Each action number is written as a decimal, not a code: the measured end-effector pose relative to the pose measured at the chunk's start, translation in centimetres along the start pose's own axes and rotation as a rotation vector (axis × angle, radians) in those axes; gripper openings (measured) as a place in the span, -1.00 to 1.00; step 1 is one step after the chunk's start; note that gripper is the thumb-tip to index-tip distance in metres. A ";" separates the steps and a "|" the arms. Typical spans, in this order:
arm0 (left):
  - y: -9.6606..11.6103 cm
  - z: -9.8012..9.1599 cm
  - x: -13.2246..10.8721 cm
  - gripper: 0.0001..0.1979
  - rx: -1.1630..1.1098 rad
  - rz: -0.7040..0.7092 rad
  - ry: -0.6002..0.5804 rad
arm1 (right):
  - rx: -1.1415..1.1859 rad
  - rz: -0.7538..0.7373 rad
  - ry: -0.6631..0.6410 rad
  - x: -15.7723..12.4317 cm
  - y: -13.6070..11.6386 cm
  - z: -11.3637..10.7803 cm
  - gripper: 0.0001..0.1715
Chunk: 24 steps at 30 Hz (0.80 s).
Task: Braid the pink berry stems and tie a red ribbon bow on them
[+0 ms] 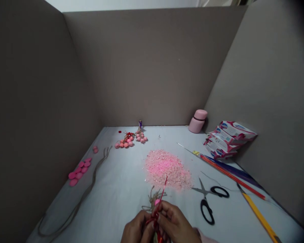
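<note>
At the near edge my left hand (137, 227) is closed on a bundle of brown twine (153, 199), its loose ends fanning out above the fingers. My right hand (176, 222) presses against it, thumb and fingers pinching a shiny red ribbon (163, 191). One end of the ribbon points up and slightly right; more red shows between both thumbs. A bright pink bead (157, 201) sits among the twine just above the fingers. The lower part of the bundle is mostly hidden by my hands.
Beyond my hands lies a heap of pink chips (167, 168). Scissors (205, 195), a yellow cutter (258, 212) and red strips (233, 175) lie right. Boxes (228, 138) and a pink flask (198, 121) stand behind. Pink discs (79, 175) and twine (91, 187) lie left; beaded tassels (126, 140) behind.
</note>
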<state>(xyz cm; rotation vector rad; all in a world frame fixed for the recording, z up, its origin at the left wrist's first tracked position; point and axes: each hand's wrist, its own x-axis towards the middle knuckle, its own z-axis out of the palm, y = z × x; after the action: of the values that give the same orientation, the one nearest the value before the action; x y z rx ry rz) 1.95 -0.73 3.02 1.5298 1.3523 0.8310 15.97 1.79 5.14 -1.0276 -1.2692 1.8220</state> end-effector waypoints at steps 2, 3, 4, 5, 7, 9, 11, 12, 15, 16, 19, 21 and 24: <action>0.3 -0.2 0.0 -0.66 0.017 -0.023 0.029 | -0.004 -0.007 0.002 -0.1 0.0 0.1 -0.63; 0.4 -0.3 0.0 -0.65 0.024 -0.036 0.047 | -0.007 -0.009 -0.001 -0.2 0.0 0.2 -0.63; 0.6 -0.4 0.0 -0.65 0.023 -0.047 0.064 | -0.015 -0.011 -0.005 -0.3 0.0 0.2 -0.63; 0.7 -0.4 0.0 -0.63 0.007 -0.062 0.078 | -0.025 -0.019 -0.002 -0.4 -0.1 0.3 -0.62; 0.8 -0.4 0.1 -0.60 -0.097 -0.104 0.073 | -0.065 -0.043 0.017 -0.6 -0.2 0.2 -0.62; 0.6 -0.2 0.3 -0.56 -0.267 -0.164 0.030 | -0.138 -0.070 0.046 -0.7 -0.3 0.1 -0.64; 0.1 0.1 0.5 -0.54 -0.429 -0.208 -0.010 | -0.233 -0.100 0.046 -0.9 -0.2 0.0 -0.66; -0.1 0.2 0.6 -0.54 -0.481 -0.219 -0.015 | -0.286 -0.118 0.038 -1.0 -0.2 -0.1 -0.67; -0.6 0.4 0.8 -0.54 -0.567 -0.251 0.012 | -0.459 -0.209 0.024 -1.3 0.1 -0.3 -0.69; -0.6 0.4 0.8 -0.54 -0.589 -0.267 0.023 | -0.513 -0.244 0.033 -1.4 0.2 -0.3 -0.68; -0.4 0.3 0.9 -0.56 -0.641 -0.320 0.045 | -0.603 -0.317 0.044 -1.5 0.6 -0.6 -0.70; -0.2 0.2 1.0 -0.59 -0.622 -0.336 0.065 | -0.600 -0.322 0.038 -1.5 0.8 -0.7 -0.71; -0.2 0.2 1.0 -0.62 -0.570 -0.342 0.099 | -0.577 -0.316 0.039 -1.4 1.2 -0.8 -0.71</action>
<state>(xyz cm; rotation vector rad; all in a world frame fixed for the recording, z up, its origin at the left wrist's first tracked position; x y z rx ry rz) 2.20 0.25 2.69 0.8021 1.2556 0.9734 17.22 0.62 4.17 -1.0676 -1.8704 1.2143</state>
